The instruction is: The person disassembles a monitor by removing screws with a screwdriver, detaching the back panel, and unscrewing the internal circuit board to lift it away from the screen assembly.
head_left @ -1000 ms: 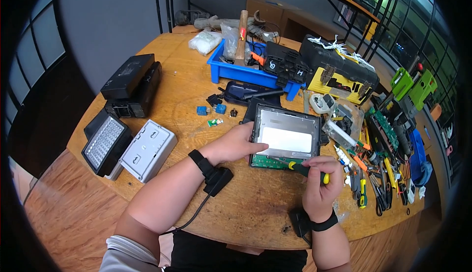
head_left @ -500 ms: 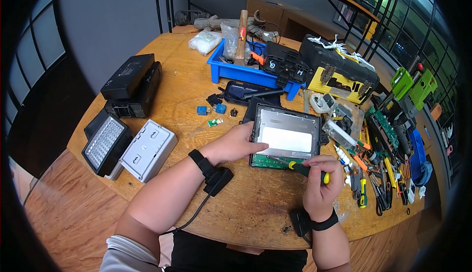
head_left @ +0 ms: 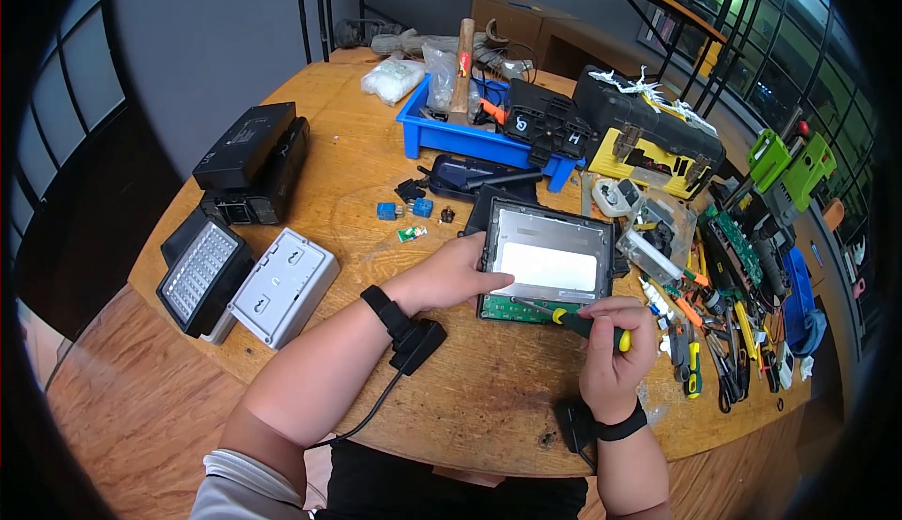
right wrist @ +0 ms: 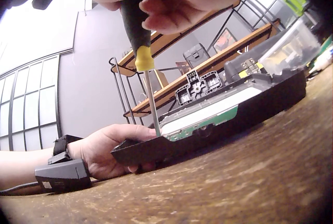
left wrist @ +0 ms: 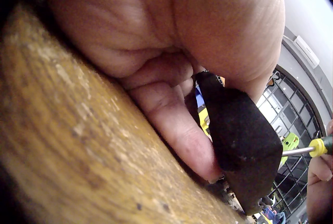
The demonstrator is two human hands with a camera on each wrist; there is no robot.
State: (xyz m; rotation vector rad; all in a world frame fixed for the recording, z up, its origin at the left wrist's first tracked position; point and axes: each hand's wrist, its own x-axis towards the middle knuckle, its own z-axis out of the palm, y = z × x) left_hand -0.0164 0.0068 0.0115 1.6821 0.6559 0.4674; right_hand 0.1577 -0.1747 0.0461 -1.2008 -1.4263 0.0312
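Observation:
A black-framed device (head_left: pixel 545 255) with a silver plate and a green board strip along its near edge lies tilted on the table. My left hand (head_left: pixel 451 274) grips its left side, thumb on top and fingers underneath, as the left wrist view (left wrist: pixel 171 125) also shows. My right hand (head_left: pixel 615 351) holds a green and yellow screwdriver (head_left: pixel 570 320) by its handle. In the right wrist view the screwdriver's shaft (right wrist: pixel 151 99) points down to the device's near left corner, close to my left thumb. Whether the tip sits on a screw I cannot tell.
Left on the table stand black boxes (head_left: pixel 246 149), a lamp-like panel (head_left: pixel 202 276) and a white case (head_left: pixel 284 287). Behind are a blue tray (head_left: pixel 470 139) with a hammer and a black-yellow toolbox (head_left: pixel 648 130). Many loose tools lie at the right, including a screwdriver (head_left: pixel 693 370).

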